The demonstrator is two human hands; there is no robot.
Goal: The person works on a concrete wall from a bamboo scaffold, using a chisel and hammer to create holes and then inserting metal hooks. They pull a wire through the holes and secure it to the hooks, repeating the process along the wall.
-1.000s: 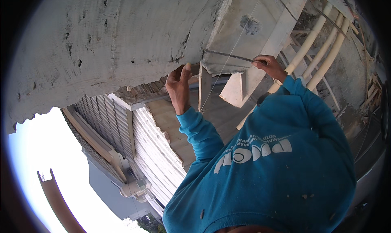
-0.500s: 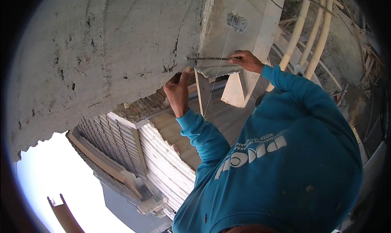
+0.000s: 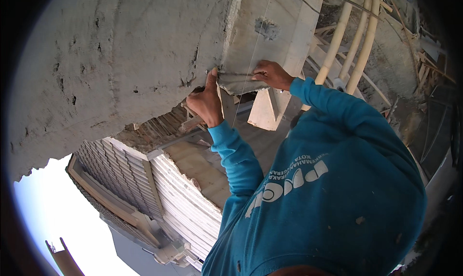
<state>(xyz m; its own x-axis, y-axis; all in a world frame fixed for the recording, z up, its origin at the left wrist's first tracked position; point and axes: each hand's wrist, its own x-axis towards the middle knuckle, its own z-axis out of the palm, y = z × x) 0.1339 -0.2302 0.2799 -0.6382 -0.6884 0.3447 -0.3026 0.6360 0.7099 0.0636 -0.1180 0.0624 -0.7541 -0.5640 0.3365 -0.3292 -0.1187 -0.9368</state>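
Note:
A thin dark metal rod [image 3: 237,74] lies level across the corner where a rough grey concrete beam [image 3: 154,44] meets a paler concrete face. My right hand [image 3: 273,75] pinches its right end between thumb and fingertips. Near the other end, my left hand [image 3: 205,105] has its thumb raised over the rod, pressing it at the concrete. The other left fingers curl at the beam's broken lower edge and are partly hidden. A thin taut string [image 3: 251,59] runs down past the rod, close to my right fingertips.
Below the right hand a pale wooden wedge-shaped block [image 3: 264,111] sticks out. Cream plastic pipes [image 3: 336,37] rise at the right beside scattered timber pieces. Lower left are a tiled roof [image 3: 120,170] and a white corrugated sheet [image 3: 185,196]. A chipped hollow [image 3: 267,28] marks the pale face.
My left thumb has moved up onto the rod's left part, which was uncovered before. The right hand keeps its pinch. The whole view has shifted slightly, so the scene sits further left.

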